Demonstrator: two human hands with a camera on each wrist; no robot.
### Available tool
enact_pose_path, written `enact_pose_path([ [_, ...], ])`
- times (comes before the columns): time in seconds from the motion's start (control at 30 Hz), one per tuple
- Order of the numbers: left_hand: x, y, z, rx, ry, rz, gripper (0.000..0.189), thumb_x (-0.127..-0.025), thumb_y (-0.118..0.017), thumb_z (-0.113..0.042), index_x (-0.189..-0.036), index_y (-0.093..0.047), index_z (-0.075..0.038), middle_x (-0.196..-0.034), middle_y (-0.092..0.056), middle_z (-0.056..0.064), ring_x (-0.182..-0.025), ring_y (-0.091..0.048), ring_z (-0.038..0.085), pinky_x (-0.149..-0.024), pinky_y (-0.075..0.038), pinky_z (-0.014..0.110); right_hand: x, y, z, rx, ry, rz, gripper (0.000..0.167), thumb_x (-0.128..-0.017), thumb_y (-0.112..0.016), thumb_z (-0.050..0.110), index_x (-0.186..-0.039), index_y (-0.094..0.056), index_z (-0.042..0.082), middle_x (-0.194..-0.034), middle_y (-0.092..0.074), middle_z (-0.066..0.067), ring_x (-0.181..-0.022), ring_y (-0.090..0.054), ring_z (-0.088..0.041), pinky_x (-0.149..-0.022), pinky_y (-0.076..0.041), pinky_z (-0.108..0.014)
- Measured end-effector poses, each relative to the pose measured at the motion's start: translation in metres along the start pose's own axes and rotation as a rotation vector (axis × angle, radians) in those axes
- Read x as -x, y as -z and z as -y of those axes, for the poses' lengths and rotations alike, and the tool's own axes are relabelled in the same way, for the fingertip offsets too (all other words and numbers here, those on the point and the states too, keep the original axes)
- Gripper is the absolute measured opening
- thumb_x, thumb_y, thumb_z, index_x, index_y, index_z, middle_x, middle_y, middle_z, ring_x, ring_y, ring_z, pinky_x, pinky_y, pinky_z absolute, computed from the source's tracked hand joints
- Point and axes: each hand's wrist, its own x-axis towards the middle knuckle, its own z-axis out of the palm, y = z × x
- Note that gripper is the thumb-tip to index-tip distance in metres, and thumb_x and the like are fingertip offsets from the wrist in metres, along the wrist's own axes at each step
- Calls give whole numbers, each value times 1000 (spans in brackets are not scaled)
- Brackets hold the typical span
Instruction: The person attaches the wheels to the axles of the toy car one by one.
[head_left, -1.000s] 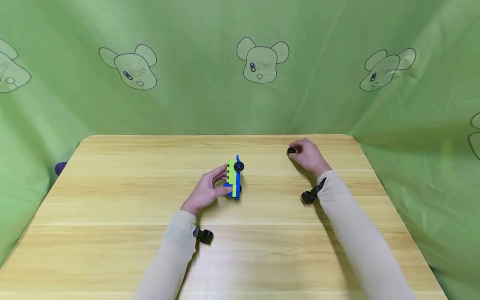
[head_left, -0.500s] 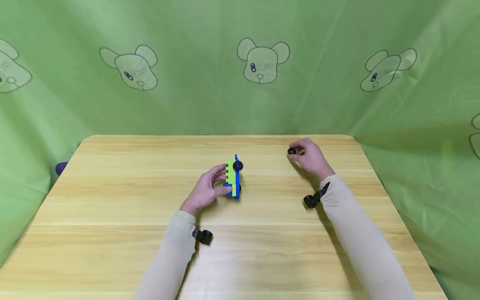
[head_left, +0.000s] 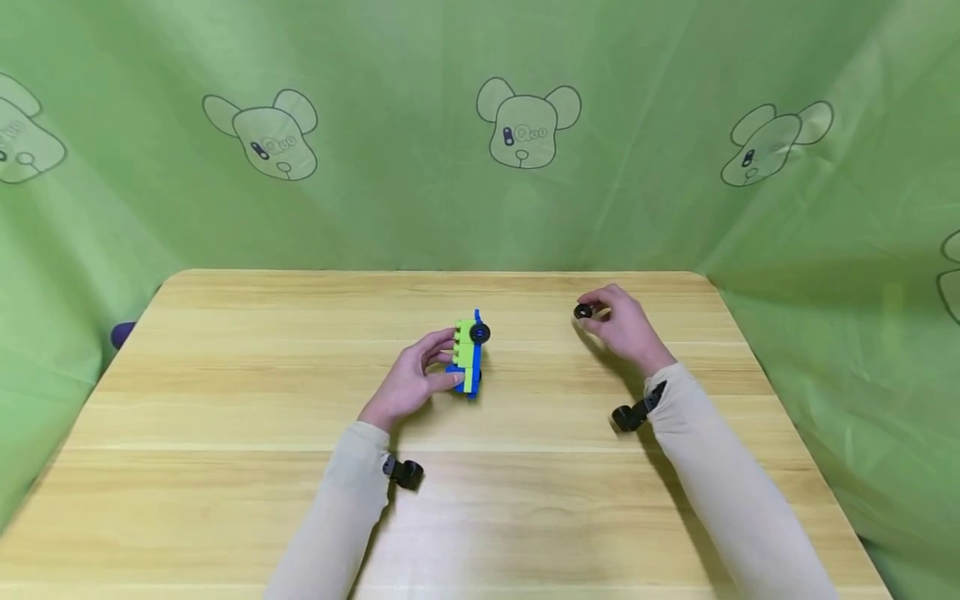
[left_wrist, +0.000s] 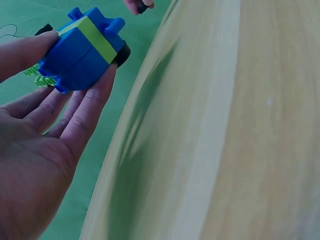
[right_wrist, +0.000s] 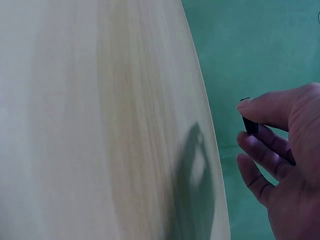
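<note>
While both hands were raised over the table point(head_left: 225, 400), the toy car point(head_left: 464, 357), built of lime-green and blue blocks, was turned so that its green studs faced left and its blue base right. One black wheel point(head_left: 480, 333) with a blue hub showed whole on it, and part of a second peeped out nearer the person.

There was one car, one loose black ring-shaped wheel point(head_left: 578, 312), two hands, two black wrist cameras point(head_left: 407, 474) and, on the green curtain point(head_left: 390, 208) beyond the car, five animal-head outlines, the outermost two cut by the picture's edges.

The car lay between the hands, touching only the left hand point(head_left: 408, 382), which held it from the left side with the thumb on the blue end nearer the person. The right hand point(head_left: 624, 329), well to the right of the car and a little beyond it, pinched the loose wheel between thumb and fingers.
</note>
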Motion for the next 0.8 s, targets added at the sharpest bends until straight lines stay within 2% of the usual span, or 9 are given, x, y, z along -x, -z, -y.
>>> enact_pose_path([
  [0.37, 0, -1, -1, -15, -12, -1, 70, -85, -73, -1, -148, -40, -3, -137, -53, 11, -109, -57, 27, -101, -44, 44, 12, 3, 12, 11, 30, -1, 36, -86, -69, -4, -121, -60, -6, -113, -54, -17, -101, -54, -32, -88, -51, -46],
  [0.8, 0, -3, 0, -16, -15, -18, 68, -89, -70, -3, -149, -37, -2, -136, -54, 10, -114, -54, 27, -103, -43, 40, 26, 6, 31, 7, 98, -7, 36, -85, -70, -3, -120, -61, -4, -110, -56, -14, -99, -56, -29, -84, -52, -45],
])
